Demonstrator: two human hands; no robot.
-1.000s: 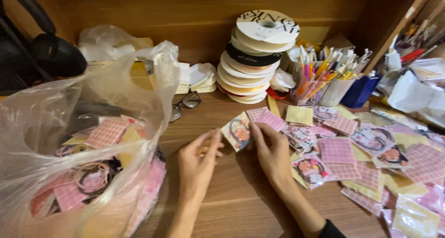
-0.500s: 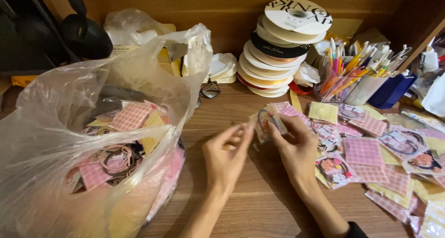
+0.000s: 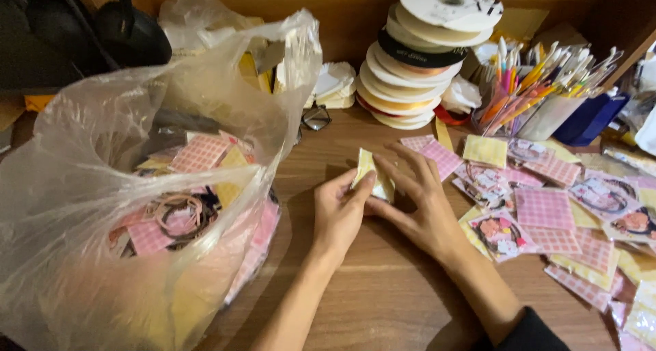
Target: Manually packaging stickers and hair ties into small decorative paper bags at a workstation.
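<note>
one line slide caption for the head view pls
Both hands, left hand and right hand, pinch a small packet beside a plastic bag.

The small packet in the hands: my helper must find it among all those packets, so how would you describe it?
Start at the big clear plastic bag on the wooden desk; just right of it the left hand and right hand meet. Pinched between them is the small packet, pale yellow, raised off the desk, unlike the packets lying flat.

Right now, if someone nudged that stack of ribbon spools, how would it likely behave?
The stack of ribbon spools would probably topple: the spools sit offset and the top one tilts. Freed spools, being round, might roll across the wooden desk. They look fairly light, so a small push may shift them.
</note>
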